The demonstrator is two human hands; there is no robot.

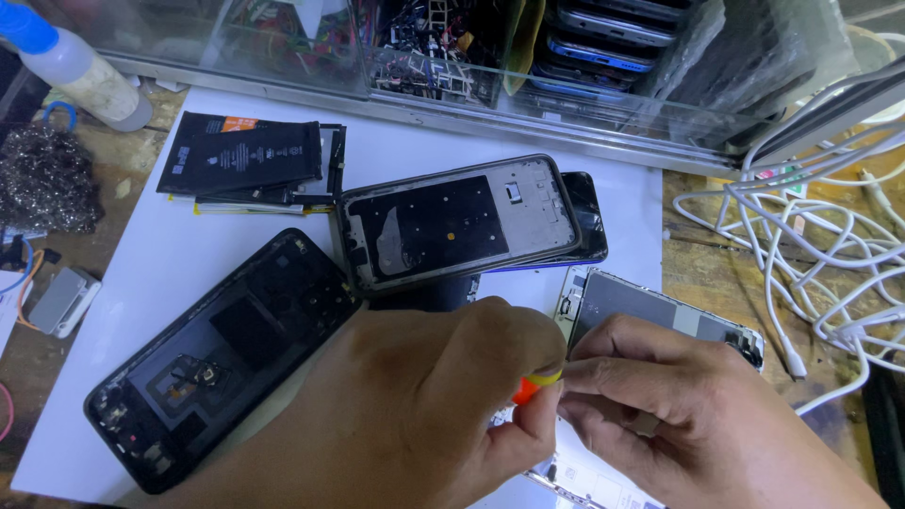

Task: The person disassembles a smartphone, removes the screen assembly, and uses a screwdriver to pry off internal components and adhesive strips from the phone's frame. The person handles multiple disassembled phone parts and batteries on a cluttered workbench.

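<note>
My left hand (424, 396) and my right hand (679, 405) meet low in the view over a white opened phone (641, 311). Both pinch a small tool with a red and yellow handle (533, 384) between thumb and fingers. The tool's tip and most of the white phone are hidden under my hands. A black phone frame (226, 349) lies just left of my left hand. A grey phone chassis (452, 221) rests on a dark phone beyond my hands.
A white mat (151, 273) covers the bench. Flat black batteries (245, 160) lie at its back left. White cables (811, 254) tangle at the right. A squeeze bottle (75, 71), steel wool (42, 179) and a small grey box (61, 302) sit left. A glass case (528, 85) runs behind.
</note>
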